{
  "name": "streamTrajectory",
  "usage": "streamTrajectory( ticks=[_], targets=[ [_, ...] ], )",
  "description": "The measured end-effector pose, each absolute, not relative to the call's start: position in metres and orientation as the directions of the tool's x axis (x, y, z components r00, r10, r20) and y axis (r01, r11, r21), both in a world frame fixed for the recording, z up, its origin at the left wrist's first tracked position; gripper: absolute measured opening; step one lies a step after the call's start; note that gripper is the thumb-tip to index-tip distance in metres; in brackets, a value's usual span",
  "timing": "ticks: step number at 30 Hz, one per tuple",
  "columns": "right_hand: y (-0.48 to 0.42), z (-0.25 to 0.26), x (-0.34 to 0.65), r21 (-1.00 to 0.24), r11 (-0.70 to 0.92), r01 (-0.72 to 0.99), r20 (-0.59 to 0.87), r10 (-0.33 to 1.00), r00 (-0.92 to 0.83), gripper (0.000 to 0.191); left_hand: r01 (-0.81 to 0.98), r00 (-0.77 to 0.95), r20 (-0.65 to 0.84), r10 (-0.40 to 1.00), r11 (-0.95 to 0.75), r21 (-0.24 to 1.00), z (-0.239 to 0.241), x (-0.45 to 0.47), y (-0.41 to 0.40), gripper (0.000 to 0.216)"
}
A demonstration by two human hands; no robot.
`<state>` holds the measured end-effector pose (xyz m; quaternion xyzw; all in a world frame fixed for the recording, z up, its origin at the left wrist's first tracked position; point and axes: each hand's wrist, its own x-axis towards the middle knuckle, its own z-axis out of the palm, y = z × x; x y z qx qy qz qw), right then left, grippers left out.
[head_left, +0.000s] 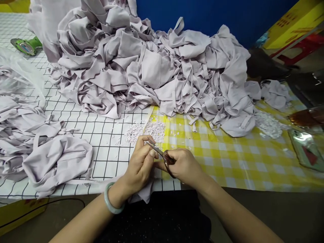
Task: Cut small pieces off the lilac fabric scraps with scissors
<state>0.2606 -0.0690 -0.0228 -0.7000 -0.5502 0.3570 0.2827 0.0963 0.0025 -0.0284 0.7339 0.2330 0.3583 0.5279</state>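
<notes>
Scissors, in the head view, are above the near part of the bench, between the two hands. The right hand has its grip wrapped around the handles; the left hand is curled, its grip apparently holding pale cloth that hangs out below it. What lies right between the blades is too small to tell. Thumb and fingertips of the left sit just beside the blades, so a slip or a hasty squeeze could nick them, or bite into the cloth itself. The long axis runs obliquely, the tips pointing forward and to the person's left, near small scraps on the bench.
</notes>
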Motion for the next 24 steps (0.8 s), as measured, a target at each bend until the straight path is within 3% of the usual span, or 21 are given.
streamTrajectory(
  ticks=[4,8,13,17,19,21,23,24],
  targets=[
    [-0.074,-0.030,0.269,-0.857,-0.366,0.363,-0.287,0.924,0.253,0.061,-0.025,0.656,0.257,0.710,-0.319,0.947,-0.032,0.099,0.006,0.028],
    [-0.076,-0.030,0.259,-0.965,-0.244,0.098,-0.212,0.942,0.260,0.048,-0.044,0.655,0.253,0.712,-0.298,0.954,-0.017,0.100,0.002,0.026],
    [-0.075,-0.030,0.238,-0.988,-0.149,0.028,-0.130,0.928,0.349,0.030,-0.060,0.770,0.261,0.582,-0.342,0.938,0.007,0.074,0.006,0.017],
    [-0.071,-0.038,0.243,-0.993,-0.106,-0.060,-0.122,0.872,0.474,0.024,0.213,0.665,0.180,0.725,-0.415,0.885,0.005,0.009,0.014,0.019],
    [-0.071,-0.041,0.249,-0.993,-0.079,-0.086,-0.112,0.845,0.522,0.026,0.376,0.743,0.010,0.669,-0.430,0.820,0.002,-0.024,0.015,0.028],
    [-0.071,-0.040,0.255,-0.995,-0.045,-0.091,-0.089,0.817,0.569,0.026,0.505,0.788,-0.161,0.594,-0.473,0.722,0.001,-0.048,0.014,0.022],
    [-0.074,-0.033,0.262,-0.998,0.015,-0.066,-0.028,0.795,0.606,0.020,0.595,0.765,-0.245,0.596,-0.508,0.623,0.003,-0.062,0.013,0.010],
    [-0.076,-0.027,0.265,-0.999,0.034,-0.035,0.008,0.825,0.566,0.016,0.628,0.742,-0.249,0.622,-0.517,0.582,0.006,-0.065,0.012,0.018]
  ],
)
